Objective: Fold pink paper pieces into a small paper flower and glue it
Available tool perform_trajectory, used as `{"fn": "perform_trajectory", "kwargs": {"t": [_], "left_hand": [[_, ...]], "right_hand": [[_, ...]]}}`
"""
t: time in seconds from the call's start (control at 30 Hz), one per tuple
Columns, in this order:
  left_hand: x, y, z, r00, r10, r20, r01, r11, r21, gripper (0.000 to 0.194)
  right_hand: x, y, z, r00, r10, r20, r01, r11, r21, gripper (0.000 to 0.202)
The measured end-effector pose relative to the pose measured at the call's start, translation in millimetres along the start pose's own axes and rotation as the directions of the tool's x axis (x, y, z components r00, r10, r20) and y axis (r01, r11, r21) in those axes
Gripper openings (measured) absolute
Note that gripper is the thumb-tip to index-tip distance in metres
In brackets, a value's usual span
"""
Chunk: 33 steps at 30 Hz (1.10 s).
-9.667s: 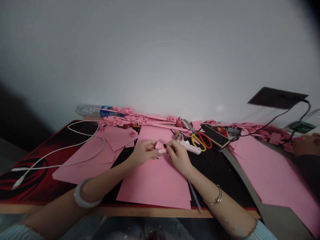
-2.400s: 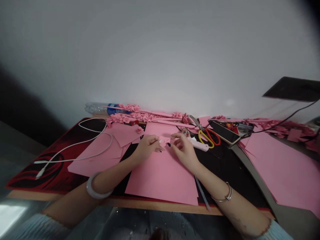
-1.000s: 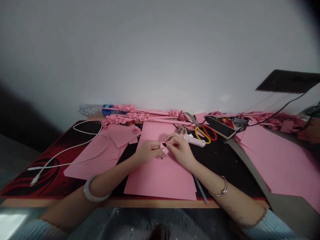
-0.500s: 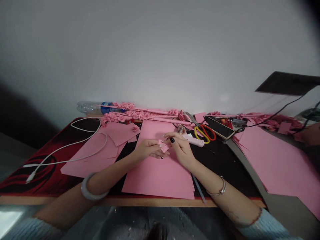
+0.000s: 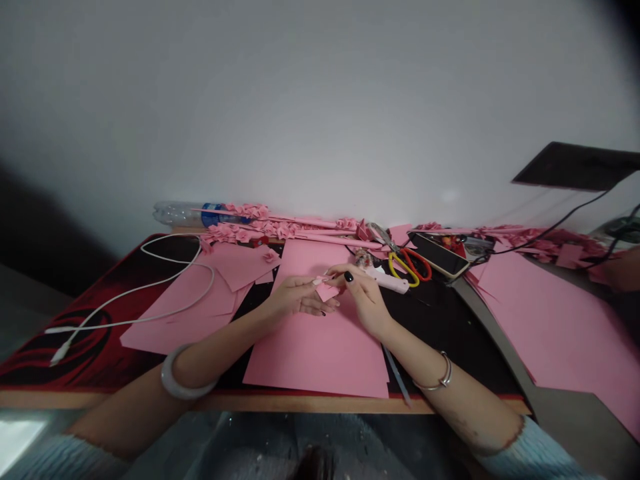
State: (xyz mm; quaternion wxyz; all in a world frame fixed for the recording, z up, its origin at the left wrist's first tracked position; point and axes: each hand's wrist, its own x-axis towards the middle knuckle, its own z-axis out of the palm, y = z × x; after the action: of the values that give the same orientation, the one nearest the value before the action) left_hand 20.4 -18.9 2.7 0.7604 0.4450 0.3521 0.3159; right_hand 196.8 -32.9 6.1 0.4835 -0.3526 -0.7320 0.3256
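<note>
My left hand [image 5: 296, 299] and my right hand [image 5: 361, 293] meet over a large pink paper sheet [image 5: 320, 347] in the middle of the desk. Between their fingertips they pinch a small folded pink paper piece [image 5: 326, 289], held just above the sheet. The left thumb and forefinger grip its left edge, and the right fingers with dark nails press its right side. A pale bangle sits on my left wrist and a thin metal bracelet on my right.
Scissors with yellow and red handles [image 5: 406, 261] and a white glue gun [image 5: 387, 281] lie right of my hands. A phone [image 5: 440, 255], a white cable [image 5: 150, 287], a plastic bottle [image 5: 193, 213], folded pink flowers [image 5: 260, 230] and more pink sheets [image 5: 555, 327] surround them. Another person's hand [image 5: 623, 267] is at far right.
Both hands have kept working the small pink piece, shifting their finger grips on it. The piece stays between the fingertips; the view wobbled slightly.
</note>
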Motion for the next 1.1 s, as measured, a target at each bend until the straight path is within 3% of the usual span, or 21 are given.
{"fn": "perform_trajectory", "kwargs": {"t": [0.2, 0.6, 1.1], "left_hand": [[-1.0, 0.4, 0.6, 0.999, 0.027, 0.026, -0.027, 1.0, -0.004, 0.031], [1.2, -1.9, -1.2, 0.995, 0.01, -0.104, -0.007, 1.0, 0.022, 0.023], [-0.5, -0.6, 1.6, 0.996, -0.037, -0.084, 0.03, 0.996, -0.081, 0.019]], "right_hand": [[-0.4, -1.3, 1.1, 1.0, 0.001, 0.003, -0.001, 1.0, -0.012, 0.043], [1.0, -5.8, 1.3, 0.994, -0.068, 0.088, 0.081, 0.983, -0.164, 0.031], [1.5, -2.0, -1.9, 0.977, -0.142, 0.161, 0.184, 0.939, -0.29, 0.025]]}}
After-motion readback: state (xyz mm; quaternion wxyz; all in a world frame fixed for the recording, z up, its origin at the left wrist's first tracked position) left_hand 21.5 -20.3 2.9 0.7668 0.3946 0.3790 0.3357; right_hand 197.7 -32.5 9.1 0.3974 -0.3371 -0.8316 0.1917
